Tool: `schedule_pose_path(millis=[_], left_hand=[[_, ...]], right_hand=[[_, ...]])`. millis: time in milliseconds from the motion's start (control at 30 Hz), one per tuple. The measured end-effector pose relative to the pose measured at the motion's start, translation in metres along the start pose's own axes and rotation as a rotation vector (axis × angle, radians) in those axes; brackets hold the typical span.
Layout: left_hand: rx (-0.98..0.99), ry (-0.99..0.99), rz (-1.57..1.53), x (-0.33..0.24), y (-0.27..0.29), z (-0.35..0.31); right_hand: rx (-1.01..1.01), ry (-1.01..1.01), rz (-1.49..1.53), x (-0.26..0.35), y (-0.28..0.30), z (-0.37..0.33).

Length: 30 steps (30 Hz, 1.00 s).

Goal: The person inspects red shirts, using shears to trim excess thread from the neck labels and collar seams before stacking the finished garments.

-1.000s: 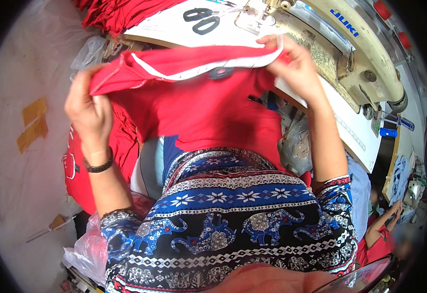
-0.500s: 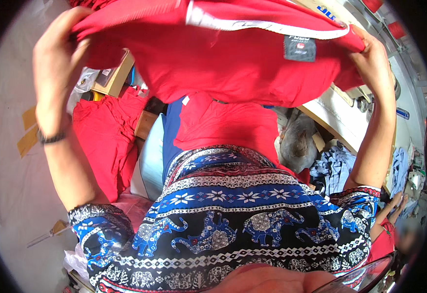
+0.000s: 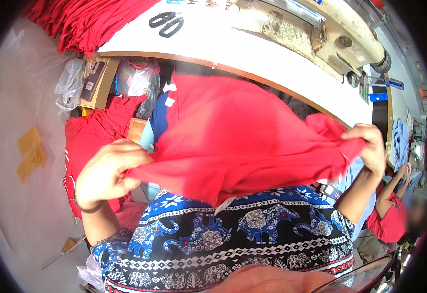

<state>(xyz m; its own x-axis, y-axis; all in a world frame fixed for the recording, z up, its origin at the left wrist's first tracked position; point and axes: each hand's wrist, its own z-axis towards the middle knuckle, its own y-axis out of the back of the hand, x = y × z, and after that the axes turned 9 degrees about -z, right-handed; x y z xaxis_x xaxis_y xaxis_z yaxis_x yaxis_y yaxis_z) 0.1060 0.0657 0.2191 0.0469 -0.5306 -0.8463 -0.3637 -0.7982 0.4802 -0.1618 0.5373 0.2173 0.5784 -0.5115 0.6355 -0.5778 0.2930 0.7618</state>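
Observation:
A red knit shirt (image 3: 252, 168) is stretched between my two hands, above my lap and close to my chest. My left hand (image 3: 113, 168) is closed on its left end, the cloth pinched between thumb and fingers. At the other end my right hand (image 3: 367, 146) grips a bunched part of the fabric. Between the hands the cloth sags and is a little blurred by motion. Its neckband and label are not visible. More red fabric (image 3: 194, 105) lies behind it over my lap; where one ends and the other begins is hard to tell.
Ahead stands a white table (image 3: 199, 39) with a sewing machine (image 3: 330, 34) and a pile of red garments (image 3: 86, 22). Red cloth (image 3: 96, 132) hangs at my left beside a cardboard box (image 3: 96, 80). A blue-handled screwdriver (image 3: 394, 84) lies far right; another person (image 3: 389, 210) sits beyond.
Both hands have brought the red shirt down and toward my body, from over the table to above my lap. Its white neckband and dark label have gone out of sight.

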Motion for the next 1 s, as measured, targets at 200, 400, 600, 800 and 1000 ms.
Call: schedule_pose_path(millis=[200, 400, 600, 800, 1000], left_hand=[[-0.477, 0.137, 0.102, 0.072, -0.029, 0.071], [0.291, 0.426, 0.339, 0.140, -0.114, 0.075], [0.047, 0.207, 0.320, 0.118, -0.112, 0.053], [-0.024, 0.131, 0.529, 0.152, -0.110, 0.083], [-0.100, -0.099, 0.289, 0.093, -0.040, 0.112]], right_hand=[[-0.538, -0.276, -0.421, -0.055, -0.120, 0.040], [0.061, -0.117, -0.127, -0.045, -0.226, 0.019], [0.019, -0.197, 0.165, -0.063, -0.280, 0.004], [-0.013, -0.370, 0.442, -0.127, -0.308, 0.012], [0.059, -0.268, 0.054, -0.104, -0.263, 0.008]])
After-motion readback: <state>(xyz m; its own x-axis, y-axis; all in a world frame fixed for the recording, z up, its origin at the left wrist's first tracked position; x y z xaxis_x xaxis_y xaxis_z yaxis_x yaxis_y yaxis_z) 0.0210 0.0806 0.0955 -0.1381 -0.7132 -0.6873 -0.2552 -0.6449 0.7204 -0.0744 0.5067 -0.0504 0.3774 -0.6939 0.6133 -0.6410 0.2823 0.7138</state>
